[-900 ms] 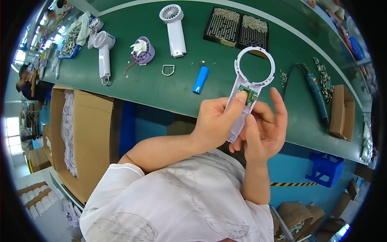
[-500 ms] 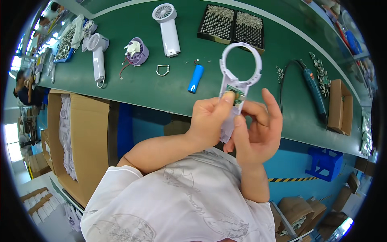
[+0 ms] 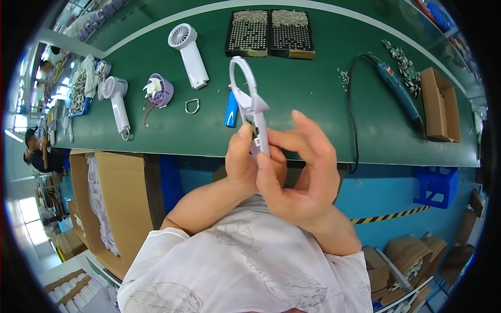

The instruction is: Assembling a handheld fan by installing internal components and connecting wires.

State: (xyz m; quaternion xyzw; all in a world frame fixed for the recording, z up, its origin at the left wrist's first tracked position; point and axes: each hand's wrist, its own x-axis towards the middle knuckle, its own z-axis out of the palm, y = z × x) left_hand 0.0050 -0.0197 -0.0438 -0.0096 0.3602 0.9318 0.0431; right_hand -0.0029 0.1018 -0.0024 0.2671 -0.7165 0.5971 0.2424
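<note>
A pale lilac fan housing half, with a ring at its top, stands tilted almost edge-on between my hands. My left hand is closed on its handle, the thumb pressing by a small green circuit board seated inside. My right hand pinches the lower handle between thumb and index finger, with its other fingers raised or curled. Just behind the housing lies a blue cylindrical battery, partly covered by it. The lower end of the handle is hidden by my fingers.
On the green table lie a white handheld fan, another fan, a purple fan motor unit, a metal D-ring and two black screw trays. To the right are a teal electric screwdriver and a cardboard box.
The housing has turned from facing me to nearly edge-on. Both hands have shifted left in the picture, still holding it, while the whole view has swung a little.
</note>
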